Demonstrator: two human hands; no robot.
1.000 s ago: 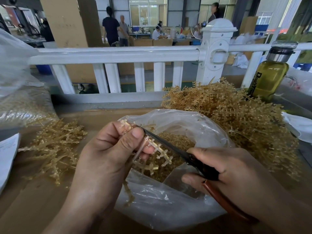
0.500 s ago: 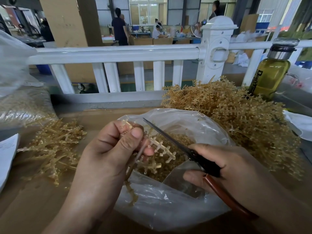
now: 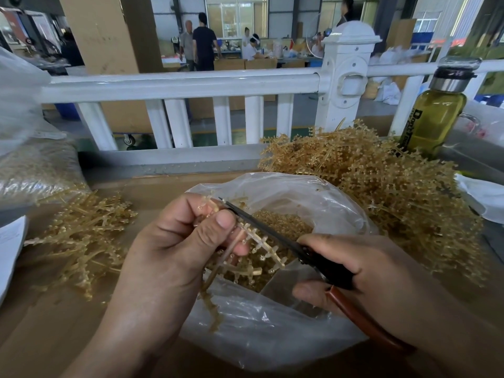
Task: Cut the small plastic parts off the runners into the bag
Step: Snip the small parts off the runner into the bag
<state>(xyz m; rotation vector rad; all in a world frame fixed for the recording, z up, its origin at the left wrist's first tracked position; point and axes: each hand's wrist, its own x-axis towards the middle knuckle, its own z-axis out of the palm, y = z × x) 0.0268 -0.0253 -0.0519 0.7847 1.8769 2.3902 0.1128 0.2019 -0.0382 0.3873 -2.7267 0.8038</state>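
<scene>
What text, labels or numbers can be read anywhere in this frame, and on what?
"Don't Tr...": black print running down the bottle; the rest is hidden behind the pile of runners.
Smaller line beside it on the bottle: too small to read.
Paper sheet at the left edge: faint print, blurred.
Cardboard box behind the railing: faint marks, unreadable.

The left hand hides part of the runner in its grip, and the pile apparently overlaps the bottle.
</scene>
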